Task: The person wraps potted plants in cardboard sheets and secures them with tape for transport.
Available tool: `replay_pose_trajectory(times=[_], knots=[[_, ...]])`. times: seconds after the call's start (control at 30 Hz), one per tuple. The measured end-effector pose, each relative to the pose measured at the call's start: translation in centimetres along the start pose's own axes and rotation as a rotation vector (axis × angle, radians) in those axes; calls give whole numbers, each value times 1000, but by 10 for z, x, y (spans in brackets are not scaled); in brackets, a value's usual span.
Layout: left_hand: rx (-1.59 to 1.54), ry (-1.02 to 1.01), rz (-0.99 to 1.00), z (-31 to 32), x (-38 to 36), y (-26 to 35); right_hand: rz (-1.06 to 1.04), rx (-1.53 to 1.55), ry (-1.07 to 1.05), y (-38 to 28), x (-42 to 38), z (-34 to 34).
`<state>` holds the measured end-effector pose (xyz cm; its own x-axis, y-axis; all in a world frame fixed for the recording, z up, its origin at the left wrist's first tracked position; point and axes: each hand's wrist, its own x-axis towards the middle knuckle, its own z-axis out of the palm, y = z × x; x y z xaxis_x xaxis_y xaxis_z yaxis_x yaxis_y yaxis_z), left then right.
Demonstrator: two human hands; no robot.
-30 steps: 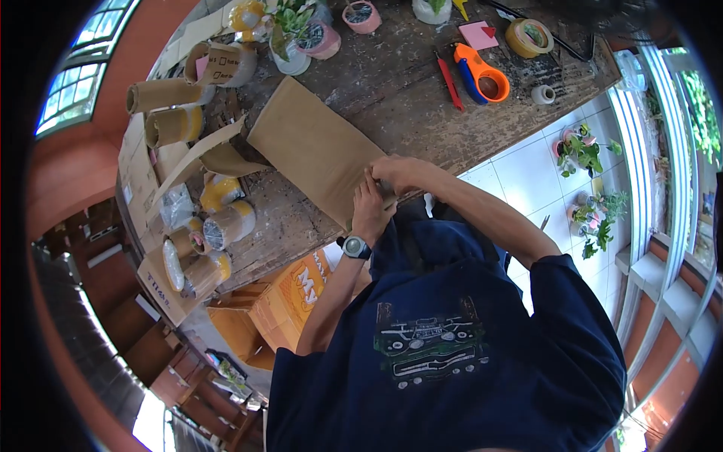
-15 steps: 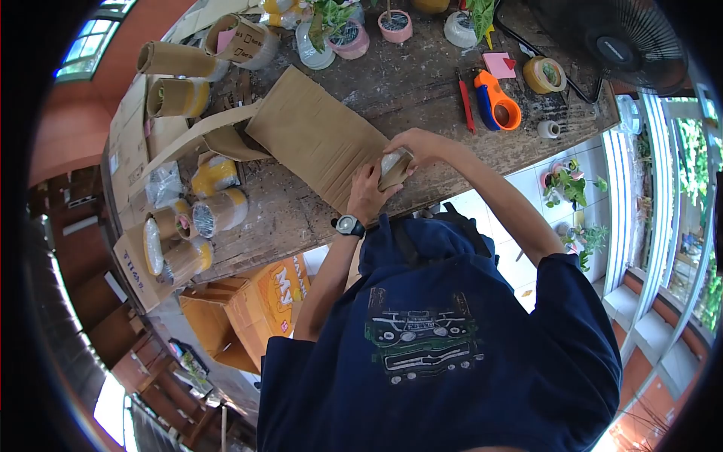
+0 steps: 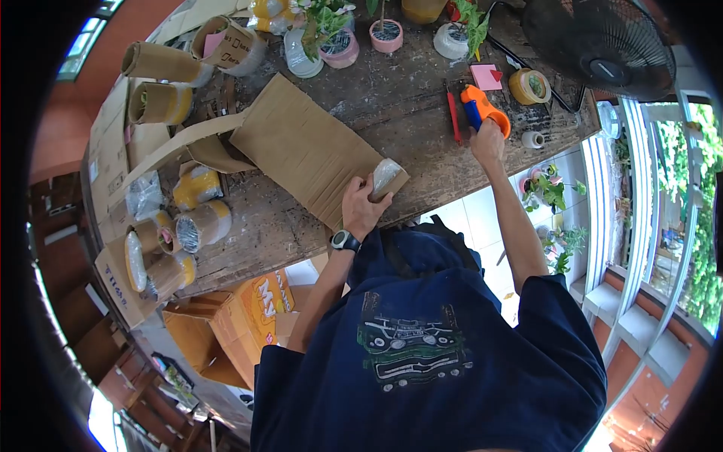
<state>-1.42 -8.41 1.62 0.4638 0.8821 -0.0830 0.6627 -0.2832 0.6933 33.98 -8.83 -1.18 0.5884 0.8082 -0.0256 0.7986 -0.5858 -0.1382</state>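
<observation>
My left hand [image 3: 364,205] is closed on a clear-wrapped bundle [image 3: 387,177] at the near right end of a long cardboard sheet [image 3: 301,143]. Its thumb and fingers press the bundle against the folded cardboard end. What lies inside the wrapping cannot be made out. On the right, my right hand [image 3: 489,143] grips an orange and blue tape dispenser [image 3: 482,103] by its near end, and the hand hides part of it. Just left of the dispenser lies a red cutter [image 3: 453,117].
Cardboard tubes [image 3: 162,62] and wrapped rolls [image 3: 202,226] stand on the left of the wooden table [image 3: 422,151]. Potted plants [image 3: 386,35] line the back. A fan [image 3: 595,45], a tape roll [image 3: 529,87] and a small white spool [image 3: 533,139] are on the right.
My right hand has left the wrapped bundle, moved right and taken hold of the tape dispenser. My left hand stays at the bundle. The whole view has shifted slightly.
</observation>
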Motion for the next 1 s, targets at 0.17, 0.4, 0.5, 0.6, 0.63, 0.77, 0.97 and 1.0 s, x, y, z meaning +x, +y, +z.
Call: replay_pose_trajectory(times=[0.17,0.4,0.5,0.6,0.63,0.77,0.97,1.0], knots=[[-138,-96,-124,-18,15,1,70,538,-52,-9,-50,-71],[-266,-137,-90,-11,18,-15,347,1235,-1045,-94,-155,-128],[-292,55,66,11,11,-26,330,1118,-1058,-125,-163,-120],[-405,88,-93,15,4,-20,376,969,-1082,-143,-152,-122],[-402,71,-103,14,0,-17,405,935,-1092,-147,-148,-125],[-393,61,-138,14,-4,-7,424,804,-1085,-157,-139,-128],[-360,77,-116,20,-6,-13,469,775,-1112,-171,-124,-129],[-359,76,-124,21,-7,-12,460,728,-1131,-172,-119,-131]])
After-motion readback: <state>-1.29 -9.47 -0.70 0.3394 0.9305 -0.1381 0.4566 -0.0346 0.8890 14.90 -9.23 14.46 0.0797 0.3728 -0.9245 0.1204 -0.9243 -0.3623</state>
